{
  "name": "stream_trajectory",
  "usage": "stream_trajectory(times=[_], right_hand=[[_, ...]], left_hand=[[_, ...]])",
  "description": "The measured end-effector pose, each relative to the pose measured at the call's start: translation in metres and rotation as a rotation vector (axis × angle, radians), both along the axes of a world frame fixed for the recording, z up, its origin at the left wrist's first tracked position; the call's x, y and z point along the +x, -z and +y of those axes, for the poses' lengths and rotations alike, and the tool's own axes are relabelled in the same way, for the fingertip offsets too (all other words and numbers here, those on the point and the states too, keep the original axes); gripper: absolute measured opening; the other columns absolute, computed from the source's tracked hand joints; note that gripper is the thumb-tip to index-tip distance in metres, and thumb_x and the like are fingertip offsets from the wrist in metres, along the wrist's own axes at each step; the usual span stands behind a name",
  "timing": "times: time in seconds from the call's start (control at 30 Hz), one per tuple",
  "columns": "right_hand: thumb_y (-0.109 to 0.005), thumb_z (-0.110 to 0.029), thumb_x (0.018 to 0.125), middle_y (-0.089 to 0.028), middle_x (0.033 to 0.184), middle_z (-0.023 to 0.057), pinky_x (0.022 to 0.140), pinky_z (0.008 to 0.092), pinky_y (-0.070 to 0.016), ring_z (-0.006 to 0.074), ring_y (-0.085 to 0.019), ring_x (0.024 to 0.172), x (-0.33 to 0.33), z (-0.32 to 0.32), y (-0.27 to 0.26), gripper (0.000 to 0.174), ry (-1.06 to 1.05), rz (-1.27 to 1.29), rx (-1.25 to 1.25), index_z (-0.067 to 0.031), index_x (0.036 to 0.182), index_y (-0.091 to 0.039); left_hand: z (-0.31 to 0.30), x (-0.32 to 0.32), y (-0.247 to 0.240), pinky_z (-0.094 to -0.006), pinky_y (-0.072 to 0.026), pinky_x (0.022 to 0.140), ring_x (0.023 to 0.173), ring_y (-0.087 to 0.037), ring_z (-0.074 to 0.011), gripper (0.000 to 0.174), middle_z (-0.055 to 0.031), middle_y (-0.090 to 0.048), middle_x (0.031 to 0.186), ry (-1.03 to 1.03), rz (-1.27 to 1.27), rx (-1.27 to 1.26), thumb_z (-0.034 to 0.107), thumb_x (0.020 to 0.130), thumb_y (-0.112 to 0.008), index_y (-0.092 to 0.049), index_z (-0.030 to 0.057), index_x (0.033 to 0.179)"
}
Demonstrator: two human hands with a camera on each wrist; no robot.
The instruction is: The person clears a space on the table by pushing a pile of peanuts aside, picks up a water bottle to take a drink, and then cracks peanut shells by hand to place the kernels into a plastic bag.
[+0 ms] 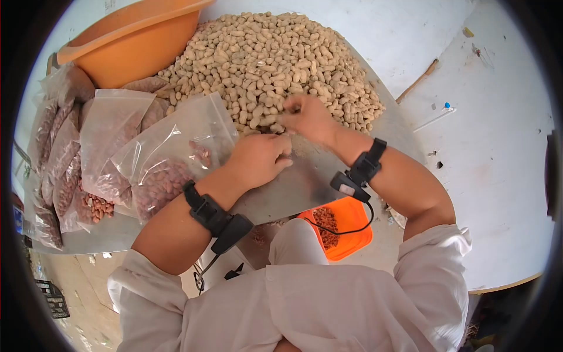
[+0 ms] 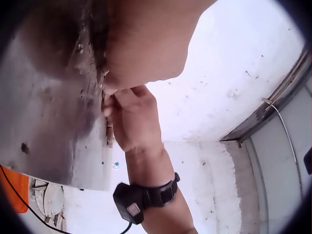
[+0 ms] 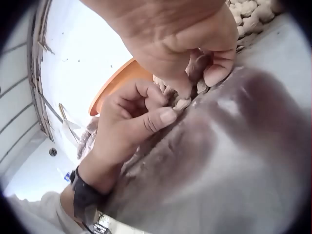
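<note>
A big heap of unshelled peanuts (image 1: 264, 58) lies on the metal table, and both hands are at its near edge. My left hand (image 1: 258, 159) has its thumb and curled index finger at a peanut (image 3: 182, 104), pinching it just above the table in the right wrist view. Close beside it, my right hand (image 1: 314, 122) bends over the table with curled fingers. Another peanut (image 3: 201, 87) sits between its thumb and fingertips. In the left wrist view, the left hand (image 2: 146, 44) hides its own fingertips.
Clear plastic bags of shelled red peanuts (image 1: 161, 182) lie left of the left forearm. An orange basin (image 1: 135, 50) stands behind them. Below the table's front edge is an orange container (image 1: 355, 226) with reddish bits inside. A stick (image 1: 417, 81) lies right of the heap.
</note>
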State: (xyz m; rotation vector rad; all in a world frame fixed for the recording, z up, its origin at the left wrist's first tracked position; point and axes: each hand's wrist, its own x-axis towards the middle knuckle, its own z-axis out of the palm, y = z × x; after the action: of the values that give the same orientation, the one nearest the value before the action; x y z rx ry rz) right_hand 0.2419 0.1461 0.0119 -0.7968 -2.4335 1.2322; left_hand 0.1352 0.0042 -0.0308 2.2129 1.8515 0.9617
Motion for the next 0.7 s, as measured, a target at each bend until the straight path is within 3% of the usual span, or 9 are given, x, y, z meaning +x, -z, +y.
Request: stream_trajectory(times=[0.03, 0.13, 0.23, 0.3, 0.37, 0.47, 0.57, 0.7], right_hand=[[-0.073, -0.022, 0.070, -0.063, 0.091, 0.0158, 0.074, 0.0317, -0.0480, 0.0220, -0.061, 0.083, -0.005, 0.005, -0.004, 0.048, -0.037, 0.120, -0.112, 0.0036, 0.107, -0.057], [-0.070, -0.017, 0.072, -0.062, 0.084, 0.0066, 0.066, 0.0298, -0.0488, 0.0168, -0.058, 0.070, -0.001, 0.007, -0.040, 0.050, 0.044, 0.122, 0.271, 0.0042, 0.114, -0.054], [-0.071, -0.020, 0.072, -0.061, 0.101, 0.0144, 0.077, 0.0314, -0.0485, 0.0217, -0.060, 0.086, 0.030, 0.029, -0.058, 0.058, 0.102, -0.052, 0.317, 0.0044, 0.120, -0.050], [-0.073, -0.024, 0.069, -0.051, 0.120, 0.0236, 0.093, 0.0352, -0.0422, 0.0290, -0.053, 0.109, 0.068, 0.052, -0.051, 0.068, 0.077, -0.235, 0.552, 0.0048, 0.125, -0.046], [-0.075, -0.029, 0.066, -0.039, 0.131, 0.0295, 0.103, 0.0378, -0.0334, 0.0347, -0.038, 0.124, 0.102, 0.055, -0.046, 0.081, 0.144, -0.517, 0.574, 0.0049, 0.130, -0.039], [-0.076, -0.032, 0.064, -0.042, 0.127, 0.0301, 0.104, 0.0392, -0.0320, 0.0370, -0.037, 0.124, 0.135, 0.062, -0.028, 0.088, 0.169, -0.708, 0.479, 0.0050, 0.133, -0.034], [-0.080, -0.037, 0.055, -0.046, 0.119, 0.0297, 0.097, 0.0397, -0.0379, 0.0391, -0.042, 0.118, 0.140, 0.078, 0.005, 0.101, 0.206, -0.568, 0.476, 0.0071, 0.132, -0.033], [-0.081, -0.033, 0.054, -0.047, 0.119, 0.0287, 0.096, 0.0393, -0.0396, 0.0387, -0.045, 0.115, 0.108, 0.092, 0.019, 0.100, 0.274, -0.386, 0.387, 0.0068, 0.132, -0.032]], left_hand=[[0.000, 0.000, 0.002, -0.0391, -0.0468, 0.062, 0.070, -0.059, -0.0285, 0.024, -0.0088, -0.059, 0.077, 0.029, 0.004, 0.027, 0.018, 0.072, -0.068, -0.057, 0.0081, 0.091], [0.005, -0.002, 0.011, -0.0382, -0.0471, 0.065, 0.072, -0.058, -0.0283, 0.026, -0.0088, -0.060, 0.079, 0.046, 0.033, 0.101, 0.017, 0.072, -0.068, -0.059, 0.0084, 0.095], [0.007, -0.004, 0.013, -0.0378, -0.0470, 0.069, 0.076, -0.058, -0.0287, 0.026, -0.0091, -0.060, 0.082, 0.020, 0.029, 0.108, 0.016, 0.072, -0.067, -0.059, 0.0087, 0.096], [0.009, -0.005, 0.014, -0.0378, -0.0466, 0.072, 0.079, -0.057, -0.0290, 0.025, -0.0092, -0.060, 0.085, 0.016, 0.040, 0.104, 0.015, 0.072, -0.066, -0.060, 0.0087, 0.096], [0.011, -0.006, 0.014, -0.0381, -0.0461, 0.074, 0.083, -0.056, -0.0293, 0.024, -0.0091, -0.059, 0.087, 0.024, 0.074, 0.112, 0.014, 0.073, -0.065, -0.060, 0.0087, 0.095], [0.012, -0.004, 0.014, -0.0385, -0.0453, 0.077, 0.086, -0.055, -0.0293, 0.021, -0.0085, -0.060, 0.088, 0.061, 0.024, 0.107, 0.013, 0.074, -0.064, -0.060, 0.0087, 0.094], [0.012, -0.002, 0.013, -0.0382, -0.0456, 0.078, 0.086, -0.055, -0.0289, 0.019, -0.0083, -0.060, 0.088, 0.052, 0.037, 0.112, 0.012, 0.075, -0.062, -0.061, 0.0084, 0.093], [0.012, -0.002, 0.015, -0.0380, -0.0459, 0.077, 0.086, -0.056, -0.0285, 0.016, -0.0079, -0.060, 0.088, 0.034, 0.057, 0.094, 0.014, 0.076, -0.061, -0.061, 0.0084, 0.091]])
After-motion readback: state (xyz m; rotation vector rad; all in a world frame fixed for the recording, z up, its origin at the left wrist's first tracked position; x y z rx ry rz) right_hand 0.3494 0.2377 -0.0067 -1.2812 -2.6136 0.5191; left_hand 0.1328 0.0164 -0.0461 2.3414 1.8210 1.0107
